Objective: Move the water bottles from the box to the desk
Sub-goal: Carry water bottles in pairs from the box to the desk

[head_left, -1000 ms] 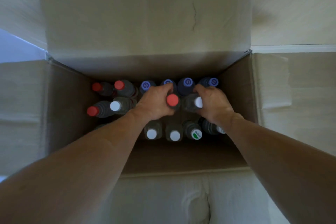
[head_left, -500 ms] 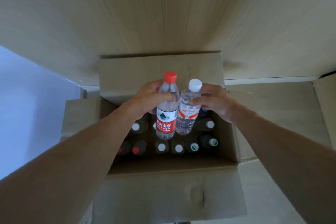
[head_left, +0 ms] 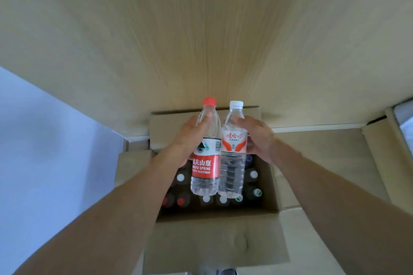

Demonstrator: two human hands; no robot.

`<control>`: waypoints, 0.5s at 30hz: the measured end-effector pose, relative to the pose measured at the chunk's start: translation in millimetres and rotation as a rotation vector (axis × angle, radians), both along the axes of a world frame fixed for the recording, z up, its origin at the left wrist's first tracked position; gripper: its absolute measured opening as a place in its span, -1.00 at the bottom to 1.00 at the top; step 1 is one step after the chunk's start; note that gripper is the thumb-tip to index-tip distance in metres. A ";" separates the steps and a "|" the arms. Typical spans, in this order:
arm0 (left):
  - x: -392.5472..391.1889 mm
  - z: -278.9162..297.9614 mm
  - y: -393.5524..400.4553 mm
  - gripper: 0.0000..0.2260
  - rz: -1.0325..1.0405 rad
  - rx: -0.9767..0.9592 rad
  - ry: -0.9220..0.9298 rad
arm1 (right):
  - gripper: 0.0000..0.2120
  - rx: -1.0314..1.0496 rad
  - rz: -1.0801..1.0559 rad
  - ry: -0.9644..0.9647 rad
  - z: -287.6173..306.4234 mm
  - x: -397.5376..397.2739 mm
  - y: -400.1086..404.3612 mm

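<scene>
My left hand [head_left: 188, 135] grips a clear water bottle with a red cap and red label [head_left: 204, 169], held upright above the open cardboard box [head_left: 214, 239]. Beside it, touching, my right hand [head_left: 259, 138] grips a clear bottle with a white cap and orange-white label [head_left: 232, 163]. Both bottles are fully clear of the box. Below them several more bottles [head_left: 252, 175] stand in the box, with white, red and green-white caps showing; the held bottles and my arms hide some.
A light wooden panel [head_left: 212, 40] rises straight ahead behind the box. A pale blue-white wall [head_left: 44, 140] lies to the left. Another flattened cardboard flap [head_left: 335, 163] spreads to the right, with a bright gap at the far right edge.
Both hands have lifted their bottles out of the box and higher, from down among the other bottles to well above the rim. The view has tilted up and pulled back.
</scene>
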State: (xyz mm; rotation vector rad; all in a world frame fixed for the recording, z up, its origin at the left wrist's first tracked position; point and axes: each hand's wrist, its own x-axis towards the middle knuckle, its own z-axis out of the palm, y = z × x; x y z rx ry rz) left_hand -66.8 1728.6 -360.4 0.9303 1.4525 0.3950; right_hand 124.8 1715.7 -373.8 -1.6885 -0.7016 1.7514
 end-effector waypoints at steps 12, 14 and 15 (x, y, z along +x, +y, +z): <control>11.6 95.1 -24.3 -0.54 -0.273 -0.329 -0.141 | -0.54 -0.163 -0.008 0.193 85.9 15.1 -41.0; 10.3 106.2 -28.2 -0.52 -0.264 -0.305 -0.151 | -0.56 -0.138 0.031 0.246 100.6 22.3 -48.7; 10.2 111.9 -29.8 -0.50 -0.256 -0.287 -0.159 | -0.52 -0.113 0.052 0.264 107.8 26.1 -52.9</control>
